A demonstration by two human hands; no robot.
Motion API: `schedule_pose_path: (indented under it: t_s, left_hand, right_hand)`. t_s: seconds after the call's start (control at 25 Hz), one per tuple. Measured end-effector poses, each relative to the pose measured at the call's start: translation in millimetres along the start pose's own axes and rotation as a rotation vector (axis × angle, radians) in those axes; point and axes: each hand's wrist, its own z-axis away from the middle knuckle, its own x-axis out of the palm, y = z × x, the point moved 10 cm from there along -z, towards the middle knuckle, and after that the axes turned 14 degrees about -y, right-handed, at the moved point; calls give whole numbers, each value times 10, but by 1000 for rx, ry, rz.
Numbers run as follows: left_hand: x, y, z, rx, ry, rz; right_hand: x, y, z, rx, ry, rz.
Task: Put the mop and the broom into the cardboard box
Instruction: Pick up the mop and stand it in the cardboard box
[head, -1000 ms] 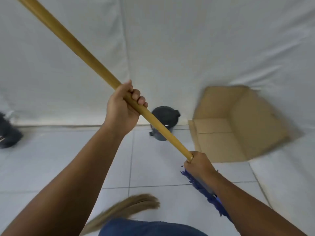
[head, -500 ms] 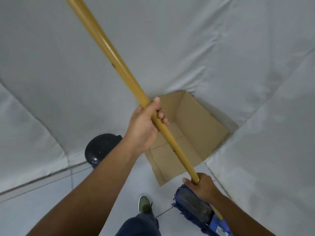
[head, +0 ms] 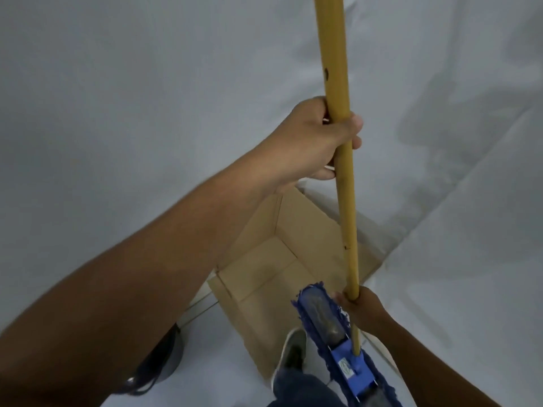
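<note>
Wooden mop (head: 342,201) handle upright, gripped by both hands: left (head: 314,142) high, right (head: 363,308) low above cardboard box (head: 264,265).

Yellow-tan mop handle (head: 340,142), blue fringed mop head (head: 329,321), plain brown cardboard box (head: 264,268), white sheeting (head: 117,83)

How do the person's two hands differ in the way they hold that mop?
The left hand grips high up the yellow mop handle, while the right hand grips low, just above the blue mop head. The left hand sits above the cardboard box; the right hand is down beside the box's near edge. Both hands are closed around the same near-upright handle.
</note>
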Motion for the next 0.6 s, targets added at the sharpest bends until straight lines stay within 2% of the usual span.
schedule_pose_path:
  t_s: [0.2, 0.32, 0.48, 0.6]
  left_hand:
    - [-392, 224, -1111, 39, 70, -133]
    - [-498, 49, -1830, 17, 56, -156]
    - [-447, -614, -2596, 28, -8, -259]
    - [-462, -1380, -3044, -45, -14, -292]
  right_hand:
    - [-464, -260, -1212, -89, -54, -20]
    - [-814, -553, -1920, -163, -60, 34]
    - [-1144, -731, -2611, -182, -59, 71]
    - [-1281, -756, -2992, -127, -68, 56]
